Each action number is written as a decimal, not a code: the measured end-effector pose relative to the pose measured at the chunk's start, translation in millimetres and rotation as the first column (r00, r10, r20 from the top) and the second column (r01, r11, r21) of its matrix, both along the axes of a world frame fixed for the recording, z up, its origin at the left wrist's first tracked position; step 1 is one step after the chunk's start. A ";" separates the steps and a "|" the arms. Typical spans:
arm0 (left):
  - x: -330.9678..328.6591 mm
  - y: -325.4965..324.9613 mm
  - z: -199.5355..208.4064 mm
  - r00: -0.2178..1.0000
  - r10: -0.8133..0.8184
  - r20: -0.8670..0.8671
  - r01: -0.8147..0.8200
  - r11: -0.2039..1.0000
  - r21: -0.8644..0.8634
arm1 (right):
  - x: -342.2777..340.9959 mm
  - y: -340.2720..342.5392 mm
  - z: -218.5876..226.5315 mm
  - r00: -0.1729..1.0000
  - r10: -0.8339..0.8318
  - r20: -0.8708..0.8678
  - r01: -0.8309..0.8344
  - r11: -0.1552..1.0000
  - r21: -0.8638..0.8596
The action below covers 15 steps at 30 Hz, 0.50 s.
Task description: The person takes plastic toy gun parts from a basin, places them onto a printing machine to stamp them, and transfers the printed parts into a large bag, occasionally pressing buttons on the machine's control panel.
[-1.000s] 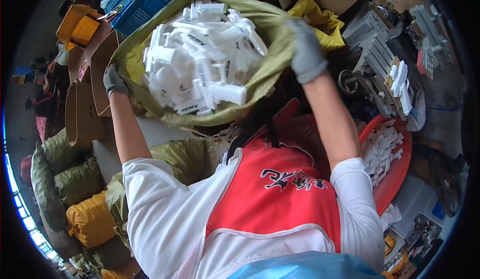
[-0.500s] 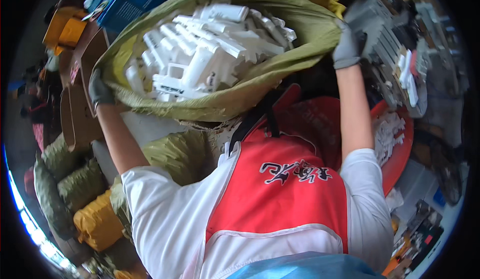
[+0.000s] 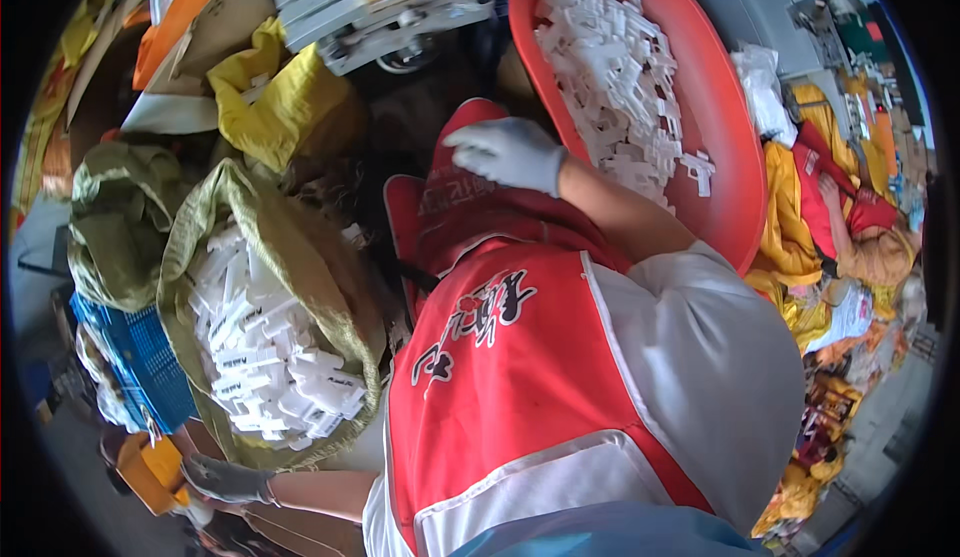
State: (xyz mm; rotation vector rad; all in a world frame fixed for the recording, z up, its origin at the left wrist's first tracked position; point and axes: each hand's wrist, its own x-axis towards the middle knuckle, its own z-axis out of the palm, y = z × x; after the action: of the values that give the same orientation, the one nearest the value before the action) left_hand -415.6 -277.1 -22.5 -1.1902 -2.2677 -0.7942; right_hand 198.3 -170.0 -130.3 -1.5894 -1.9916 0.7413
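Observation:
My right hand (image 3: 512, 154), in a pale grey glove, is over my red apron beside the tub. Its fingers are stretched out with nothing in them. At the lower left, my gloved left hand (image 3: 225, 479) lies alongside the bottom of a green woven sack (image 3: 345, 327), fingers extended. Whether it touches the sack cannot be made out. White plastic pieces (image 3: 262, 357) with dark print fill the sack's open mouth. The red oval tub (image 3: 720, 107) on my right holds a heap of white plastic toy pistols (image 3: 615, 67); one toy pistol (image 3: 699, 171) lies apart from the heap.
A grey metal trolley (image 3: 330, 17) stands ahead. A yellow sack (image 3: 285, 107), another green sack (image 3: 120, 222) and a blue crate (image 3: 140, 357) crowd the left. A cardboard box (image 3: 225, 32) is far left. At the right, another person's arm (image 3: 845, 232) shows among yellow sacks.
Both hands were on the green sack's rim. My view has turned right; the sack now appears at the left. My right hand has let go and moved toward the red tub.

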 end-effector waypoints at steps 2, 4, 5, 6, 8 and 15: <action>40.6 26.0 25.2 0.984 -0.139 -0.116 0.138 0.990 -0.010 | 59.8 -14.3 -23.2 0.984 -0.177 0.028 0.171 0.973 0.156; 85.3 54.0 34.4 0.948 -0.264 -0.178 0.267 0.964 -0.008 | 124.7 -18.8 -46.9 0.905 -0.424 0.017 0.423 0.904 0.060; 108.1 64.9 37.5 0.925 -0.318 -0.209 0.324 0.946 -0.006 | 159.4 -19.4 -63.6 0.845 -0.534 0.030 0.534 0.845 0.015; 134.4 78.9 39.3 0.872 -0.411 -0.264 0.426 0.905 -0.002 | 194.3 -15.7 -90.4 0.770 -0.634 0.076 0.636 0.771 -0.011; 188.3 103.6 47.2 0.770 -0.614 -0.176 0.620 0.784 -0.023 | 243.8 -12.2 -131.4 0.559 -0.638 0.529 0.730 0.681 0.049; 335.0 162.5 37.5 0.493 -0.869 -0.044 0.863 0.494 -0.106 | 266.9 17.4 -234.2 0.298 -0.757 0.581 0.834 0.503 0.227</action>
State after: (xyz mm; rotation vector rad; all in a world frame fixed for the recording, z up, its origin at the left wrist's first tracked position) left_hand -80.6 -114.6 15.0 -2.4217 -1.4811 -0.9451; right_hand 465.2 -152.6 -364.5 -2.8203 -1.0913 -0.1447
